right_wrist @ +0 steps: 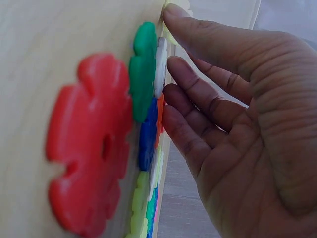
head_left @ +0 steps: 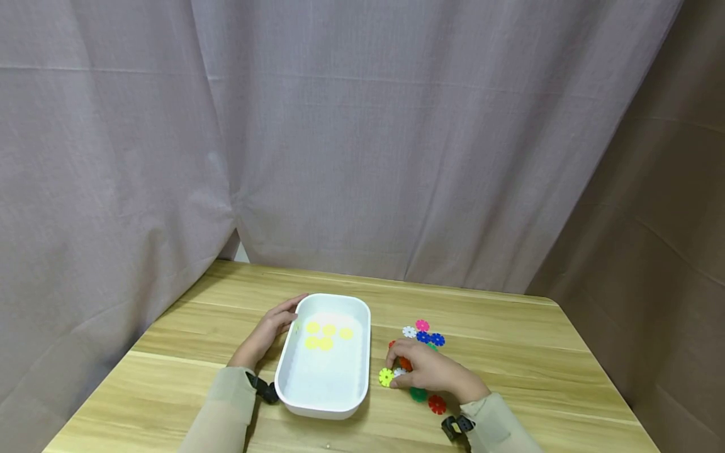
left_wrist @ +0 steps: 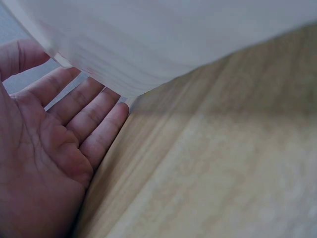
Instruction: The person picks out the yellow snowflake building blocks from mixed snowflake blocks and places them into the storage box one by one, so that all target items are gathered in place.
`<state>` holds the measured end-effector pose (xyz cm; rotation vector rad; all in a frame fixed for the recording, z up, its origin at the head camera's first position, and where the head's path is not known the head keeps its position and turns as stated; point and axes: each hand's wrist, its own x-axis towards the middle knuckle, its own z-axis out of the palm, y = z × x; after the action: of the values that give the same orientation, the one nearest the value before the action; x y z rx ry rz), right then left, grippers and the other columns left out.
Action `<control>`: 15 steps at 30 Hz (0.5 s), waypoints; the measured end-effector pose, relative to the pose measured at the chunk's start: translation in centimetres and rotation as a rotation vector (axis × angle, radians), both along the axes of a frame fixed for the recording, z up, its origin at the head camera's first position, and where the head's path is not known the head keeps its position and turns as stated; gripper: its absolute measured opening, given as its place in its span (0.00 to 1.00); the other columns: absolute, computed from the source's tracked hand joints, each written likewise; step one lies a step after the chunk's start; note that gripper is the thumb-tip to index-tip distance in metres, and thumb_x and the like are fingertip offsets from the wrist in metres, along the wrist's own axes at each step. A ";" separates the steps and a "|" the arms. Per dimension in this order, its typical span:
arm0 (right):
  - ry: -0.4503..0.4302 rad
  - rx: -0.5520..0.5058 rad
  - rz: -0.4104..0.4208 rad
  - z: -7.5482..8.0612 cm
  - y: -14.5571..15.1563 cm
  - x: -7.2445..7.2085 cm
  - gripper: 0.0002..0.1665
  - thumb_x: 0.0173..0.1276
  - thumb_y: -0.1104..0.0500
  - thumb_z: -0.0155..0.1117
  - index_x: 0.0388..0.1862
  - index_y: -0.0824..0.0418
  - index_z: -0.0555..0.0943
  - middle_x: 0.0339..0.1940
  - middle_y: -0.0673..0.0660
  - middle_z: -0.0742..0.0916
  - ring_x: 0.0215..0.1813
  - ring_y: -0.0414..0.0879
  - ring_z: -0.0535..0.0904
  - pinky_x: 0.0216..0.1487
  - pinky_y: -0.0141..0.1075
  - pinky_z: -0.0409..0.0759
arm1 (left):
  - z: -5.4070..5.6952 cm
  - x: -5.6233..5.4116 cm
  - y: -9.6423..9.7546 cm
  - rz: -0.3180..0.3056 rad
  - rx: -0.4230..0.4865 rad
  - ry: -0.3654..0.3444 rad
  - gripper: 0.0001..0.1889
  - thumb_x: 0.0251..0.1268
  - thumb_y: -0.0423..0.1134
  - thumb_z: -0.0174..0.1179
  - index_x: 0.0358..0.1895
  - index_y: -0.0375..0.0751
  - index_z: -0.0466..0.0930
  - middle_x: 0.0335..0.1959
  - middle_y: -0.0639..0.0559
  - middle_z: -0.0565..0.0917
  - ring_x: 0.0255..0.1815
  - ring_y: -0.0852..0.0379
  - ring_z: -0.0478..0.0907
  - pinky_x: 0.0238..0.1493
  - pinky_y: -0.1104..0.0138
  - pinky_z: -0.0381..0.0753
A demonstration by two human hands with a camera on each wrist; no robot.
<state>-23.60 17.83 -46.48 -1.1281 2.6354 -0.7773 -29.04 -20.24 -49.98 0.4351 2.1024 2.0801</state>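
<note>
A white rectangular tray stands on the table with several yellow flower-shaped plastic discs lying in it. My left hand rests against its left side; in the left wrist view the fingers stretch along under the outer wall, thumb near the rim. To the right of the tray, my right hand reaches down over loose discs. Its thumb and index finger pinch a yellow flower disc at the edge. Close to that hand lie a green disc and a red disc. The palm hides part of the pile.
Beyond the right hand lie a pink disc, a white disc and blue discs. The wooden table ends at a grey curtain behind and a darker one on the right.
</note>
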 end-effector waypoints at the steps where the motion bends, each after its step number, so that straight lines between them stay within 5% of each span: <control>1: 0.003 0.000 -0.003 0.0 0.0 0.0 0.13 0.61 0.54 0.77 0.41 0.48 0.81 0.42 0.43 0.82 0.45 0.42 0.76 0.50 0.37 0.77 | 0.0 0.0 0.0 0.000 0.000 -0.001 0.30 0.69 0.37 0.49 0.76 0.49 0.67 0.75 0.50 0.67 0.75 0.49 0.63 0.74 0.53 0.60; 15: 0.006 -0.041 -0.019 0.0 0.0 -0.1 0.08 0.65 0.56 0.73 0.36 0.47 0.80 0.35 0.40 0.83 0.39 0.42 0.77 0.43 0.37 0.80 | 0.1 0.1 0.1 0.010 -0.003 -0.002 0.30 0.68 0.37 0.49 0.75 0.49 0.68 0.74 0.51 0.69 0.74 0.51 0.64 0.72 0.56 0.63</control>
<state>-23.68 17.78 -46.49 -1.1197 2.6506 -0.8359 -28.97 -20.17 -49.93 0.4236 2.1102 2.0819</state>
